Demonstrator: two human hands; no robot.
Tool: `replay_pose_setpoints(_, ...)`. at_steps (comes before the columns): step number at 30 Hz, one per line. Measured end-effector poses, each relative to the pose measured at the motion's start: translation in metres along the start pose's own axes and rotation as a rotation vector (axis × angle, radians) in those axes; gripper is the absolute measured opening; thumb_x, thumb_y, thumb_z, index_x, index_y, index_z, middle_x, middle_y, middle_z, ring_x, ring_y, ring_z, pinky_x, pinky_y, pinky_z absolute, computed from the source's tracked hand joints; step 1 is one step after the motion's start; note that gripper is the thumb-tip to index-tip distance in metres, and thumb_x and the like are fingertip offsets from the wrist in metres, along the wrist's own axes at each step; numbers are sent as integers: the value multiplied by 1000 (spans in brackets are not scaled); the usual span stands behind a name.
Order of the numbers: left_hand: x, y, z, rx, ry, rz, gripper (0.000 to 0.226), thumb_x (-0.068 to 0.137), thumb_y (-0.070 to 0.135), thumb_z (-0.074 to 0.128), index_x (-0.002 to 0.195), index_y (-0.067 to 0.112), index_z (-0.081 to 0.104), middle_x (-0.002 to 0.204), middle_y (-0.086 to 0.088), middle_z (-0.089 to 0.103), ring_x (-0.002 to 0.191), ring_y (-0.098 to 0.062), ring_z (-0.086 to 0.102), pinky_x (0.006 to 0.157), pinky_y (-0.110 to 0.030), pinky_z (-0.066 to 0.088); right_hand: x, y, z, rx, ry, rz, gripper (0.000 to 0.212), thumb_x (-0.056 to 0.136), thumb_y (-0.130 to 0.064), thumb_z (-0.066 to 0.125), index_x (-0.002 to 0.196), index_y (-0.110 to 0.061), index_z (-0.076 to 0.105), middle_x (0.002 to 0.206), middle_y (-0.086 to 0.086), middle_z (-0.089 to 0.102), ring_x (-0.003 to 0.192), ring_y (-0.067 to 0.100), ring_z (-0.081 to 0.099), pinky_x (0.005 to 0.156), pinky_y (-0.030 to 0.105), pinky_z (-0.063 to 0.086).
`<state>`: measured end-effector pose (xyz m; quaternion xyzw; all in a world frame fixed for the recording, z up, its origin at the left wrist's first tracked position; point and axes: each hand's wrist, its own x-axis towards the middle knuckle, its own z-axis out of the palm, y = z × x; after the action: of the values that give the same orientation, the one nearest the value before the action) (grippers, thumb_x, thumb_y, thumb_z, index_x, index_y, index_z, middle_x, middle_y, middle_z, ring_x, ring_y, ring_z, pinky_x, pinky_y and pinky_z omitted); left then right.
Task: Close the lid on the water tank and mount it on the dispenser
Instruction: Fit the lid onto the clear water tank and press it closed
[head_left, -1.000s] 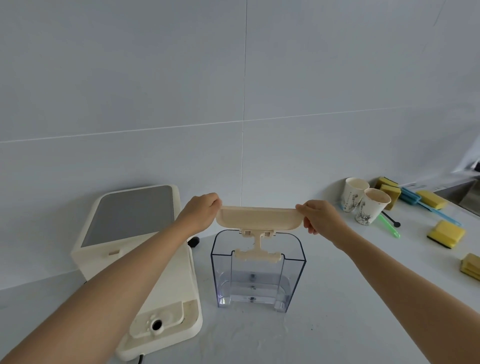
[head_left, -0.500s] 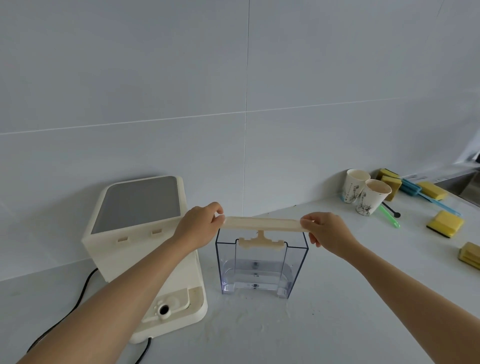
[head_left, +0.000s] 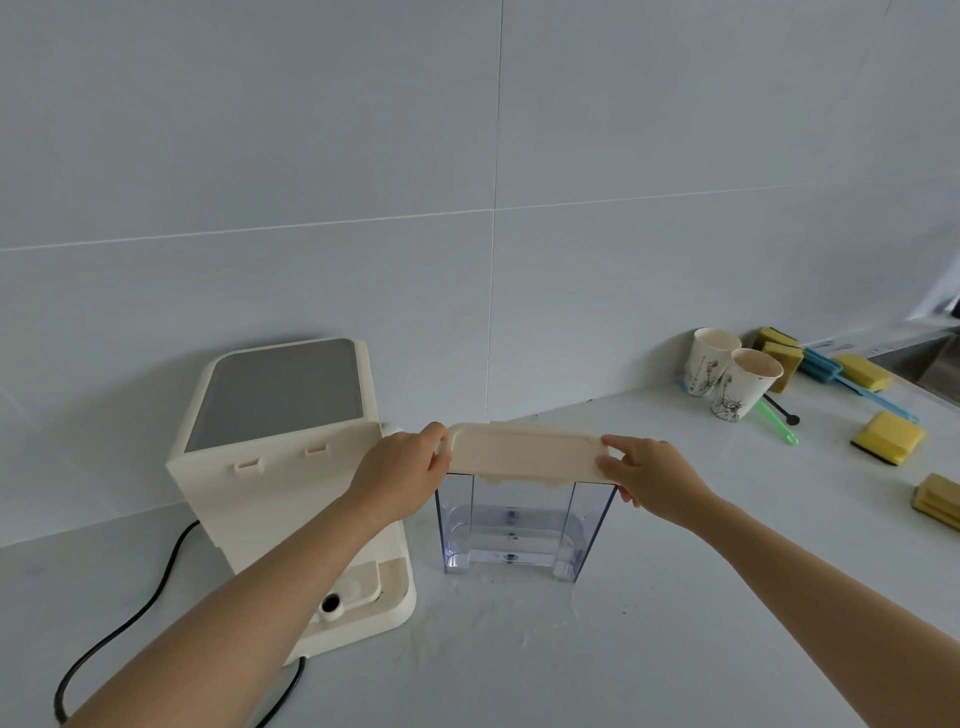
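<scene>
Since the earlier frames, the cream lid (head_left: 524, 453) has been swung from upright to flat over the clear water tank (head_left: 522, 525), which stands on the tabletop (head_left: 675, 597) just beside the dispenser (head_left: 291, 467). One end of the lid is pinched by the left hand (head_left: 402, 470), the other by the right hand (head_left: 647, 475), each closed on its end. Even downward pressure at both ends is advised, so the lid is seated square on the rim before the tank is lifted toward the dispenser's base.
</scene>
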<state>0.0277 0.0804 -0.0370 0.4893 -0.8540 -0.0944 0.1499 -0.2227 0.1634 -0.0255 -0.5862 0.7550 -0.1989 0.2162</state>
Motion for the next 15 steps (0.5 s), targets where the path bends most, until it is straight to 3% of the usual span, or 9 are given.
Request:
replay_pose_setpoints(10,-7,1,7,-55,46,-65,29,94,24,32,112,9,51,88,-17,71,69,-33,56,61,-38,47,7,1,1,5,-50,10,40,92,-26,37,128,-14,48,59,1,58,53,12,52,53,21,41)
replay_pose_setpoints(13,-11,5,8,-178,51,-149,32,95,29,32,115,11,50,95,-15,70,81,-35,60,70,-40,48,10,1,-5,3,-97,16,40,91,-28,40,126,-12,50,72,6,62,60,14,53,60,25,42)
replay_pose_setpoints(15,-15,12,9,-450,25,-291,38,94,34,35,125,13,42,115,-15,62,103,-33,56,86,-40,44,15,2,-10,-14,-114,33,47,91,-32,41,134,-14,40,96,10,64,81,20,55,66,26,41)
